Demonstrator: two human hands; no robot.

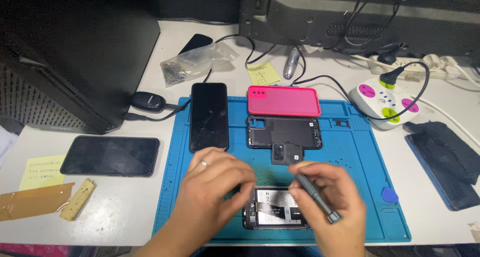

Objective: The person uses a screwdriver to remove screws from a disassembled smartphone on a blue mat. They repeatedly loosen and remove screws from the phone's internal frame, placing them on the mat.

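Near the worktop's point(125, 207) front edge, the left hand point(212, 187) pinched the opened phone point(275, 209) on the blue mat point(360, 187); the right hand point(327, 199) gripped a grey screwdriver point(317, 197). Beyond lay a black inner frame point(284, 132), a pink case point(283, 101) and a dark phone point(209, 116). A monitor point(360, 17) stood along the back edge.

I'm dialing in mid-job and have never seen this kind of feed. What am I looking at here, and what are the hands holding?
This is one camera worn on a person's head, looking down at their own two bare hands over a blue work mat. The right hand holds a grey screwdriver. The left hand, wearing a ring, steadies an opened phone with its insides exposed. Farther back on the mat lie a black phone, a pink case and a black inner frame. Another phone lies on the white table.
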